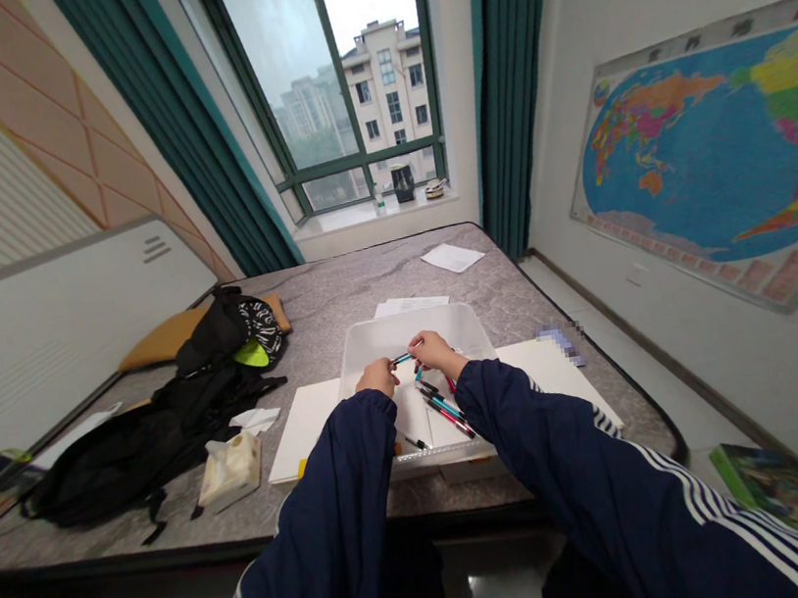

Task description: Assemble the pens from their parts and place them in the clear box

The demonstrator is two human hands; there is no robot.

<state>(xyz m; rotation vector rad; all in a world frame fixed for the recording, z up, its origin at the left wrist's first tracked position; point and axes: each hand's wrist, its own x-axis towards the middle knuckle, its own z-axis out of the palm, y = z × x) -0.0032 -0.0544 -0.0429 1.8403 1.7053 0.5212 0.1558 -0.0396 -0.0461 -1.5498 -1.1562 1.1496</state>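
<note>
Over a translucent plastic bin (pixel 367 336), both hands meet at a teal and dark pen (pixel 401 358). My left hand (pixel 378 378) is closed on one end of it. My right hand (pixel 437 349) pinches at the other end, its fingertips close together. Below them, several loose pens (pixel 451 412) in black, teal and red lie in the bin, partly covered by my right sleeve. A separate black pen (pixel 415 442) rests near the bin's front wall.
White boards or sheets (pixel 302 429) lie on both sides of the bin. A tissue pack (pixel 230 471) and a black backpack (pixel 152 443) are at the left. Papers (pixel 453 257) lie farther back on the grey mattress (pixel 337 283). A green box (pixel 767 485) stands low right.
</note>
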